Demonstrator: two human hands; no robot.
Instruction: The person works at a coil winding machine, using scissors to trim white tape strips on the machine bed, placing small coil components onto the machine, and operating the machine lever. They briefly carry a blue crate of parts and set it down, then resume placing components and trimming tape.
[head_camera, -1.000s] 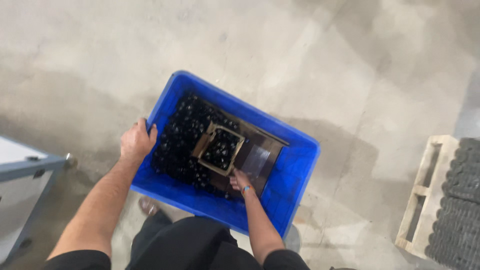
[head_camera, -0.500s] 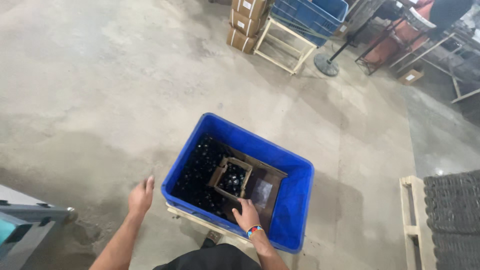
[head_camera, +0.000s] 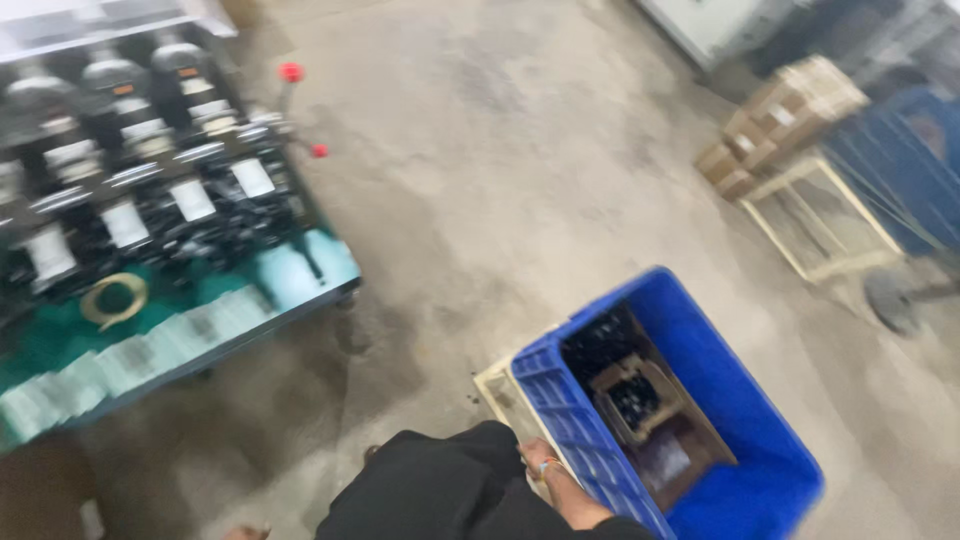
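Standing on the concrete floor (head_camera: 520, 180), the blue plastic crate (head_camera: 740, 420) sat at the lower right of the head view, its long axis running on a slant from the near corner at the left toward the bottom right edge. Its open top faced up, and its ribbed near wall faced the person. Inside lay a heap of small dark parts (head_camera: 600, 345) at the upper end, and beside it a small brown box (head_camera: 640, 395) also holding dark pieces, tilted on a slant.

The right hand (head_camera: 550, 480) was at the crate's near wall, low in the frame, just outside the rim and touching or almost touching it; blur hid whether the fingers gripped the rim or only rested there, and how far they were spread could not be told. A band showed at the wrist. The left hand could not be seen, apart from a sliver of skin at the bottom edge.

A pale wooden frame (head_camera: 495, 390) peeked out from under the crate's left corner. Well apart to the left stood a green-decked machine (head_camera: 150, 230) with rows of dark fittings. Cardboard boxes (head_camera: 790, 110) sat at the upper right.
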